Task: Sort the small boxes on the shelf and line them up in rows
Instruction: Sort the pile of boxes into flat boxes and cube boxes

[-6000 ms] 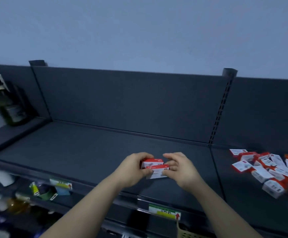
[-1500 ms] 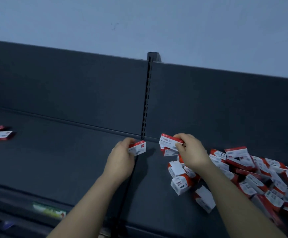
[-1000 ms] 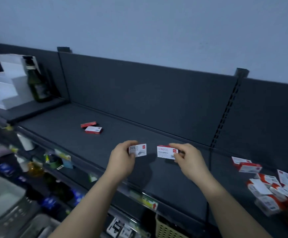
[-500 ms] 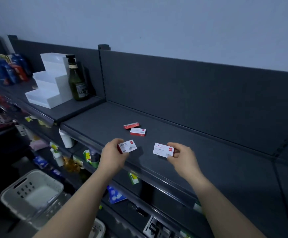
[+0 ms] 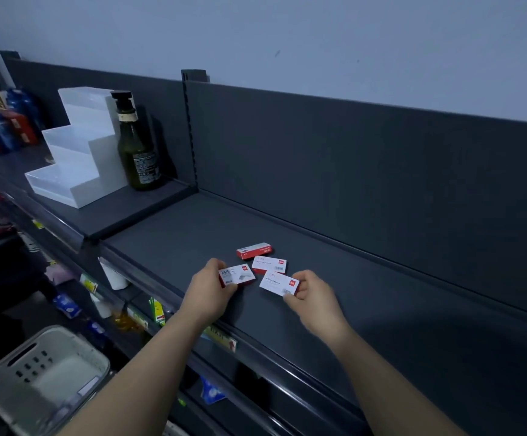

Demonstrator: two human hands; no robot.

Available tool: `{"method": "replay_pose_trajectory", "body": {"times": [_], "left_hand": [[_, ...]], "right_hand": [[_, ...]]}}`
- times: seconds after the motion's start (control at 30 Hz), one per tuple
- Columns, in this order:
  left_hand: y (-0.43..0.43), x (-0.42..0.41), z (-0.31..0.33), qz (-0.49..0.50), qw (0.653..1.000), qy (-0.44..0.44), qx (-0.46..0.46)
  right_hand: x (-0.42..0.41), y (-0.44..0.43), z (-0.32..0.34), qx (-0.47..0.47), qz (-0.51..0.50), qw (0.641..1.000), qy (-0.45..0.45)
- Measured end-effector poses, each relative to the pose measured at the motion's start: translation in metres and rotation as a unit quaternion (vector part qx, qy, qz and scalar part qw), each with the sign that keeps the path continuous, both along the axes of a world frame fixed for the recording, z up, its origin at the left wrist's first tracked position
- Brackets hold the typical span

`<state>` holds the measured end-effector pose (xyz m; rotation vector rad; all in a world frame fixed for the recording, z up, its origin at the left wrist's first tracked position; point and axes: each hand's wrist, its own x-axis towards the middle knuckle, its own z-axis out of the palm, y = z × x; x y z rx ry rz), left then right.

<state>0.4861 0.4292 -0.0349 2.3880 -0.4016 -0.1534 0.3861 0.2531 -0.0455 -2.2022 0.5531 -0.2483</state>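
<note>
In the head view we see four small boxes grouped at the centre of the frame on the dark shelf (image 5: 381,309). The rear box (image 5: 253,250) lies with a red face toward us, its long axis running left to right and rising slightly to the right. Just in front of it, the front box (image 5: 269,265) lies white face up, long axis also left to right, dipping a little to the right. Our left hand (image 5: 210,289) grips the left-held box (image 5: 236,275) by its left end, between thumb and curled fingers; its white "24/6" face is up and its long axis points right. Our right hand (image 5: 314,298) pinches the right-held box (image 5: 279,283) at its right end, its long axis slanting from upper left to lower right. Both held boxes sit between the hands, just below the front box. At upper left stand a green bottle (image 5: 136,146) and a white stepped riser (image 5: 76,158); a grey basket (image 5: 42,379) shows at lower left.
</note>
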Motion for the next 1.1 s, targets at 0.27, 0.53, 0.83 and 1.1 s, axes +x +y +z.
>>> {"method": "replay_pose_trajectory", "body": {"times": [0.27,0.53,0.83,1.1], "left_hand": [[-0.005,0.037,-0.014,-0.030,0.996,-0.042,0.076],[-0.004,0.046,-0.006,-0.098,0.984,-0.140,0.059],[-0.025,0.017,0.026,-0.241,0.937,-0.253,0.016],[-0.064,-0.047,0.034,-0.347,0.904,-0.250,0.008]], "right_hand": [[0.026,0.006,-0.011,-0.124,0.033,0.990,0.050],[0.017,0.020,0.000,-0.169,-0.054,0.984,0.010],[-0.036,0.019,0.028,-0.252,-0.154,0.955,0.025],[-0.135,0.011,0.040,-0.257,-0.272,0.927,0.037]]}}
